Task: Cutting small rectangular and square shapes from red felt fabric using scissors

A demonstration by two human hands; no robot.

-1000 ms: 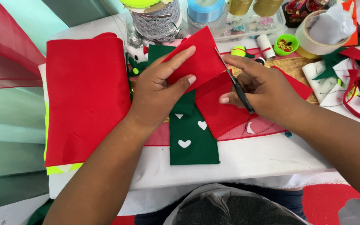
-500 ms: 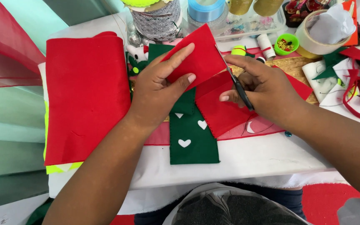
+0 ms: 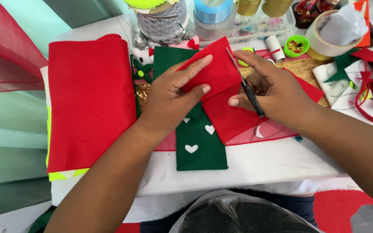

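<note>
Since the earlier frame the scissors [image 3: 246, 86] have swung up, their blades now pointing to the far side along the right edge of the raised red felt piece [image 3: 214, 71], where before they lay lower against the cloth.

That felt piece sits in the middle of the table [image 3: 264, 162], between the two hands, lifted over a green felt strip with white hearts [image 3: 199, 144]. A second red piece [image 3: 229, 118] lies just beneath it, to the near right.

At the left, a large folded red felt sheet [image 3: 89, 99] covers a yellow-green layer. Along the far edge stand a silver mesh ribbon roll [image 3: 162, 23], a blue ribbon spool [image 3: 213, 9], a small green round cup of beads [image 3: 296, 45] and a roll of tan tape [image 3: 331, 32]. Red and green felt scraps [image 3: 372, 73] lie at the far right.

Left hand [image 3: 173, 97] pinches the red felt piece, thumb beneath and fingers flat on top. Right hand [image 3: 277, 92] is closed around the scissor handles; the blades look nearly together.
</note>
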